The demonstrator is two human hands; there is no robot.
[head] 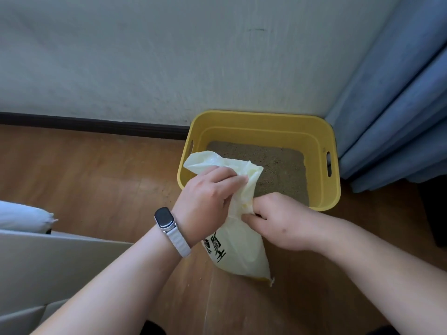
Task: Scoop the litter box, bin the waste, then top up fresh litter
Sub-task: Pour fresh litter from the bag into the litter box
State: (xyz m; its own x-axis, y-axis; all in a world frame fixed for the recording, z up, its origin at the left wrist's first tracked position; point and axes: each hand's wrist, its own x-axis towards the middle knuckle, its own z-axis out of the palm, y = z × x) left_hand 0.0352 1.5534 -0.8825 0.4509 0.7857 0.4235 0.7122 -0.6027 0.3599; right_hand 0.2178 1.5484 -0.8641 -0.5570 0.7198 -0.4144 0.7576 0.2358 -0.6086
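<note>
A yellow litter box [324, 146] stands on the wooden floor against the wall, with a layer of grey-brown litter [280, 170] in its bottom. Just in front of it a pale yellow plastic litter bag [242, 257] with black print stands on the floor. Its loose top reaches over the box's near left corner. My left hand [205, 192], a watch on its wrist, grips the crumpled top of the bag. My right hand [278, 221] pinches the bag's neck a little lower on the right side. No scoop is in view.
A blue curtain [396, 112] hangs right of the box, reaching the floor. A white wall with a dark baseboard [92, 125] runs behind. At the lower left are a pale cushion [21, 218] and a light grey furniture surface [48, 267].
</note>
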